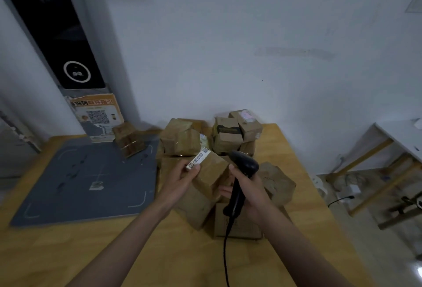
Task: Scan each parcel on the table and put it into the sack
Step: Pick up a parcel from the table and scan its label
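Note:
My left hand (pixel 180 178) grips a small brown cardboard parcel (pixel 211 171) by its left side, thumb on its white label. The parcel is held above the heap of brown parcels (pixel 187 140) on the wooden table (pixel 159 252). My right hand (pixel 249 186) holds a black corded barcode scanner (pixel 243 165) by the handle, its head just right of the held parcel. No sack is in view.
A grey mat (pixel 86 179) covers the table's left part, with one parcel (pixel 127 139) at its far edge. A tall black-and-grey machine (pixel 68 58) stands at the back left. A white wall is behind. A white bench (pixel 397 140) and cables are at the right.

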